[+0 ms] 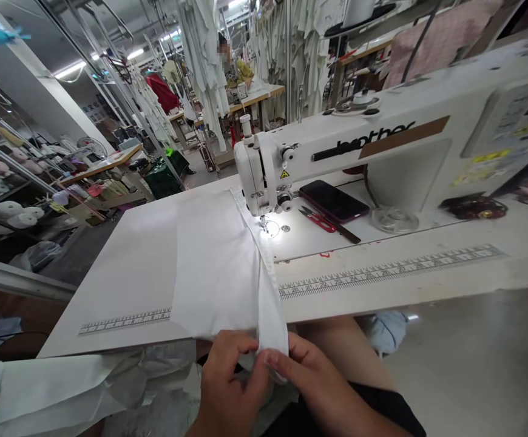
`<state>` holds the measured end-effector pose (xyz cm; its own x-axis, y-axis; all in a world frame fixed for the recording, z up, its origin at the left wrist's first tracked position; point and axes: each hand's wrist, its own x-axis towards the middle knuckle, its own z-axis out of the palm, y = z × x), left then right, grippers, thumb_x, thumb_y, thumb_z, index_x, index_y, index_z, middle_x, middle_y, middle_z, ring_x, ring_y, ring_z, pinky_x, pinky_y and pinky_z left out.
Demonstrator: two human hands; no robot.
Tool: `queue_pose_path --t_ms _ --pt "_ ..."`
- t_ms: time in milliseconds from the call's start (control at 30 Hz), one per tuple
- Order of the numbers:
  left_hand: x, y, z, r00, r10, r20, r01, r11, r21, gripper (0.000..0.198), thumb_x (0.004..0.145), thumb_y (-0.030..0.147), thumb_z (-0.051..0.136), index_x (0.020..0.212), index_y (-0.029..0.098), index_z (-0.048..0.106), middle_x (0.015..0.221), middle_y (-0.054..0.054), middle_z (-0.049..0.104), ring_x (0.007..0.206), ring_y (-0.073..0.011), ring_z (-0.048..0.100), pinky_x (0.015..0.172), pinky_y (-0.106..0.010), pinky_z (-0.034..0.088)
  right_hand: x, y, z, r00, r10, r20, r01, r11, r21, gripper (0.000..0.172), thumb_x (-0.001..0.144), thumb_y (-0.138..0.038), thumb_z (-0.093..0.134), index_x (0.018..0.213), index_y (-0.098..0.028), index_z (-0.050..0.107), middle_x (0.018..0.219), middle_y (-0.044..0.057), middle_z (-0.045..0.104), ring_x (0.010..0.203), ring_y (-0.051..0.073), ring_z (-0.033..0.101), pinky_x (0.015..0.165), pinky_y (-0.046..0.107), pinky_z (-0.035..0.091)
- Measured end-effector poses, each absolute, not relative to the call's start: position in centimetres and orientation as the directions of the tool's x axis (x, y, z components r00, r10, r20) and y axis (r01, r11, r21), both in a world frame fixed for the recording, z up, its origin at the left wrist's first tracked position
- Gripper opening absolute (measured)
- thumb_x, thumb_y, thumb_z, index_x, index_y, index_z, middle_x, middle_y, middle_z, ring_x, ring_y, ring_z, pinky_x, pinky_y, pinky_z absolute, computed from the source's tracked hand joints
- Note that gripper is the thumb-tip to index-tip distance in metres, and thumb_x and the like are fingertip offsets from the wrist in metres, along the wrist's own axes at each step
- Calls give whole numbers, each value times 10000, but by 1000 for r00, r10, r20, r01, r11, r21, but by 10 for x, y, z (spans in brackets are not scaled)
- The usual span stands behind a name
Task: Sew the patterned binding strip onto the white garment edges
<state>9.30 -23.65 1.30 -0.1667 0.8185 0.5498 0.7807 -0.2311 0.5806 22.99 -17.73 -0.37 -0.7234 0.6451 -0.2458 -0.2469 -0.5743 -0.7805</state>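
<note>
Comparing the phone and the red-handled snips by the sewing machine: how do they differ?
The phone is a broad, flat, dark slab with a reddish edge, while the red-handled thread snips are slim, with a bright red grip. The phone looks larger than the snips. The snips lie closer to the camera than the phone. Both rest flat on the white sewing table.
</note>
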Motion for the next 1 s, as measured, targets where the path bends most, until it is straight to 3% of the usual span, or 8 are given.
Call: queue_pose_path --t_ms 167,300,433,533,667,800,900,1000 --pt "82 -232 19 154 760 631 858 -419 296 137 840 27 524 842 139 603 730 -49 622 684 -169 564 627 -300 489 230 -174 -4 -752 610 -250 -242 -608 -756 330 818 -462 692 969 -172 734 880 41 684 826 179 559 787 310 423" --pt "66 -229 38 493 704 511 828 -560 -28 138 849 34 505 892 103 617 722 -62 625 672 -193 558 648 -352 466 228 -169 -1 -774 577 -262 -227 -639 -735 338 828 -459 686 975 -159 740 811 21 677 750 149 555 732 273 417" --pt "50 -222 61 700 678 224 707 -701 -90 195 895 61 443 975 89 619 793 -80 639 722 -199 570 690 -371 475 228 -163 5 -810 530 -253 -220 -673 -706 309 800 -407 723 974 -153 746 796 26 692 750 157 575 731 274 418" --pt "44 -214 69 769 611 189 635 -765 -111 196 915 71 455 1031 86 612 838 -80 659 749 -190 573 731 -374 475 229 -159 9 -817 509 -270 -209 -698 -685 323 771 -417 742 953 -151 750 781 27 690 720 158 574 709 277 415" --pt "49 -205 68 657 728 196 715 -684 144 160 918 100 468 861 147 610 754 -36 631 704 -164 551 720 -351 463 231 -157 13 -813 508 -285 -172 -677 -715 341 770 -457 726 911 -147 745 770 23 669 730 170 557 722 293 410" --pt "60 -197 71 234 967 -101 775 -123 620 83 823 155 597 751 177 633 742 -9 641 723 -149 585 649 -270 465 233 -158 11 -770 591 -241 -141 -526 -839 301 847 -458 649 842 -166 721 792 2 634 748 159 506 707 274 391" --pt "62 -186 74 21 871 -491 653 360 667 73 738 248 678 725 178 662 679 11 640 606 -124 561 506 -213 400 233 -159 4 -757 627 -183 -138 -428 -893 268 869 -436 625 848 -183 710 796 -9 618 754 163 496 700 271 394" --pt "57 -170 73 61 743 -667 573 521 633 171 671 328 728 725 175 674 600 34 590 528 -101 493 468 -206 353 235 -158 0 -759 634 -152 -119 -363 -924 280 898 -441 579 938 -202 719 838 4 635 797 188 519 735 291 417"
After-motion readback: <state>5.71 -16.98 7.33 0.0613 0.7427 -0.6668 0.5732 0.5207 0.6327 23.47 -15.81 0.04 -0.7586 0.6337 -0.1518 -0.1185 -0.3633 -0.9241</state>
